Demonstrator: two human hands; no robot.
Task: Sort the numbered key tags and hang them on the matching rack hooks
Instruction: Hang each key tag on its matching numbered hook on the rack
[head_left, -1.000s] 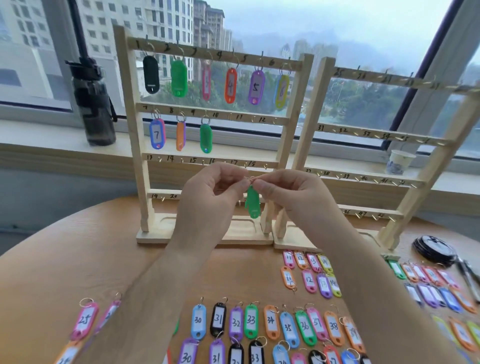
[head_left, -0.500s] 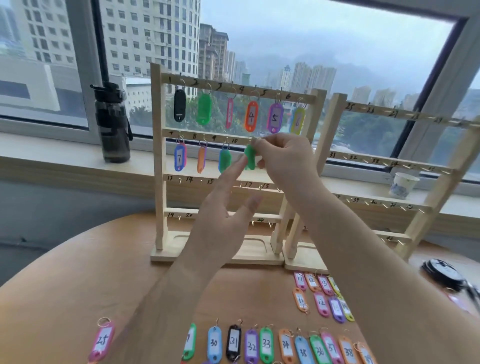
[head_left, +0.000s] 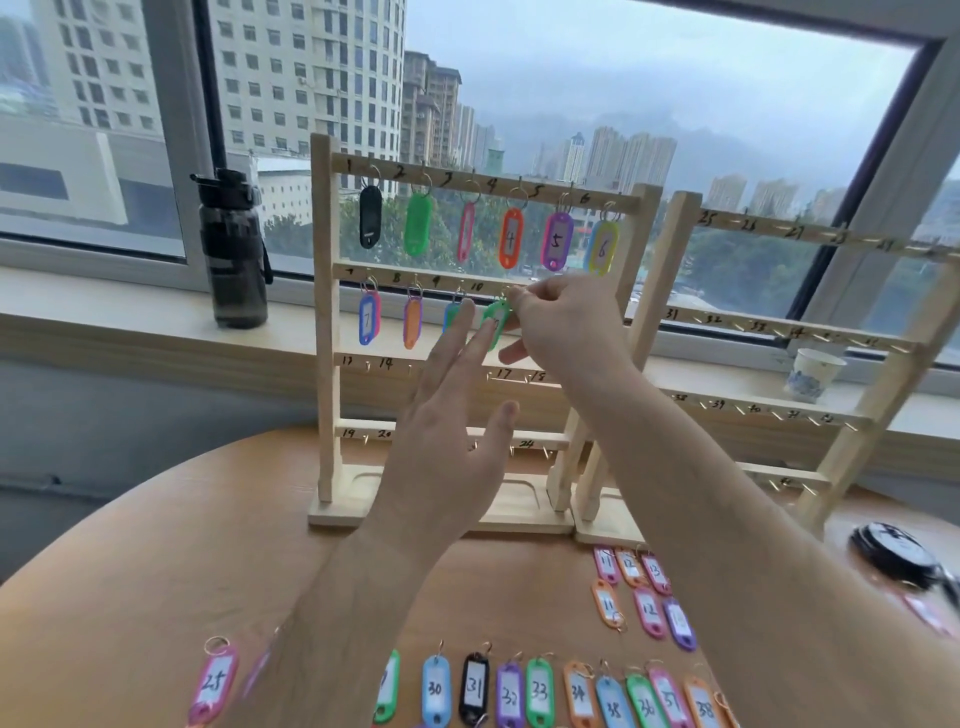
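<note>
My right hand (head_left: 566, 325) pinches the ring of a green key tag (head_left: 495, 323) at the second bar of the left wooden rack (head_left: 324, 332), near the hook marked 10. My left hand (head_left: 452, 410) is raised in front of the rack with straight fingers; its fingertips touch the green tag from below. Tags 1 to 6 hang on the top bar, among them the orange tag 4 (head_left: 511, 238). Tag 7 (head_left: 368, 323), an orange tag (head_left: 413, 328) and a partly hidden green tag hang on the second bar.
A second wooden rack (head_left: 872, 395) with bare hooks stands to the right. Several numbered tags lie in rows on the round wooden table (head_left: 130, 597), such as tag 25 (head_left: 214, 680) and tag 31 (head_left: 474, 687). A dark bottle (head_left: 232, 249) and a cup (head_left: 811, 368) stand on the sill.
Both hands rose from in front of the rack's lower bars to the second bar. My left hand let go of the tag and opened; my right hand carried the tag to the hook.
</note>
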